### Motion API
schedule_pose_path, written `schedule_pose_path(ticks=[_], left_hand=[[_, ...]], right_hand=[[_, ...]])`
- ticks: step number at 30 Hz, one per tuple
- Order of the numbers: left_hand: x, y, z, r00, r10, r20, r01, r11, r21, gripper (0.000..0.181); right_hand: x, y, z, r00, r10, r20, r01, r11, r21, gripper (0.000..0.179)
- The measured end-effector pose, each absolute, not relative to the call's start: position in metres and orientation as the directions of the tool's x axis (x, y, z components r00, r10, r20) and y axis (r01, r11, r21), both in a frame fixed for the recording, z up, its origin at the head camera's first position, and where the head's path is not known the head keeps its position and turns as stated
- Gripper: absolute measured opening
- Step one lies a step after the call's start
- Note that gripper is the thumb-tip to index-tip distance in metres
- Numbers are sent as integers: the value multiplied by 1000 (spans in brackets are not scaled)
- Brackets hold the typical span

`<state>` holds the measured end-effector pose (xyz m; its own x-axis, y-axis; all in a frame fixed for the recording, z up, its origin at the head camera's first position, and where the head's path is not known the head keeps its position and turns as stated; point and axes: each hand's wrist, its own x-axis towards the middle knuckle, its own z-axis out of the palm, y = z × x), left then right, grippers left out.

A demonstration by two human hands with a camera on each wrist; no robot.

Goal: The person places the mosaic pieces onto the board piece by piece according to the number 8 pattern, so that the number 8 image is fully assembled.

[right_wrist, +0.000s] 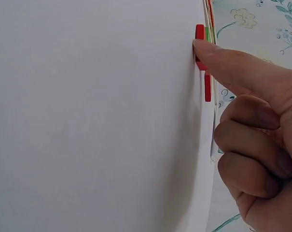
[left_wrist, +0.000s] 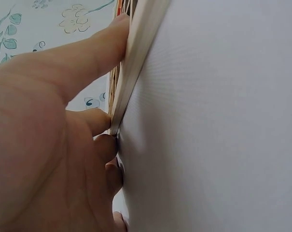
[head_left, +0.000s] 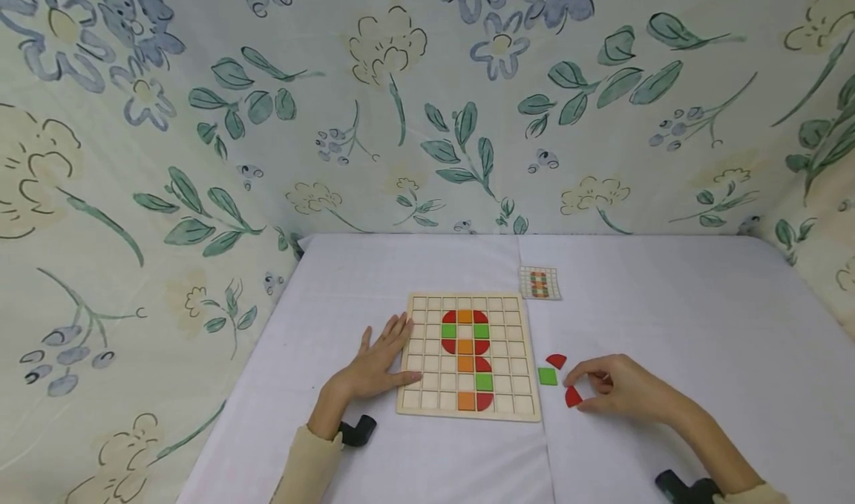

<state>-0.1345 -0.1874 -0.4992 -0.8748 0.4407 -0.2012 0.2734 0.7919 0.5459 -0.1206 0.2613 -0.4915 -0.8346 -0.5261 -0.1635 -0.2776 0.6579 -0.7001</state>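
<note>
A square wooden grid board lies on the table, with red quarter-circle, orange square and green square pieces set in its middle columns. My left hand rests at the board's left edge, fingers extended, the thumb lying over the rim. In the left wrist view that thumb presses on the board's frame. Right of the board, my right hand pinches a red quarter-circle piece between thumb and index finger, down at the tabletop. The right wrist view shows its other fingers curled in.
Beside the pinched piece lie a green square and another red quarter-circle. A small pattern card with a gridded picture lies beyond the board's far right corner. A floral cloth hangs behind the white-covered table.
</note>
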Motion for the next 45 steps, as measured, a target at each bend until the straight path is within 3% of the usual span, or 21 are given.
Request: schedule_pose_path(ticks=[11, 20, 30, 45], left_hand=[[-135, -186, -500, -875, 440, -200, 277, 796, 538, 101], [-136, -187, -501, -879, 435, -196, 271, 794, 544, 101], [-136, -186, -501, -881, 426, -206, 258, 797, 546, 101], [-136, -187, -500, -875, 437, -209, 265, 793, 549, 100]], right_hand=[[-122, 270, -495, -821, -536, -199, -226, 624, -748, 26], [-122, 262, -491, -840, -526, -131, -268, 613, -743, 20], [-135, 215, -487, -891, -451, -58, -272, 632, -725, 23], [-147, 123, -485, -857, -515, -6, -348, 589, -730, 22]])
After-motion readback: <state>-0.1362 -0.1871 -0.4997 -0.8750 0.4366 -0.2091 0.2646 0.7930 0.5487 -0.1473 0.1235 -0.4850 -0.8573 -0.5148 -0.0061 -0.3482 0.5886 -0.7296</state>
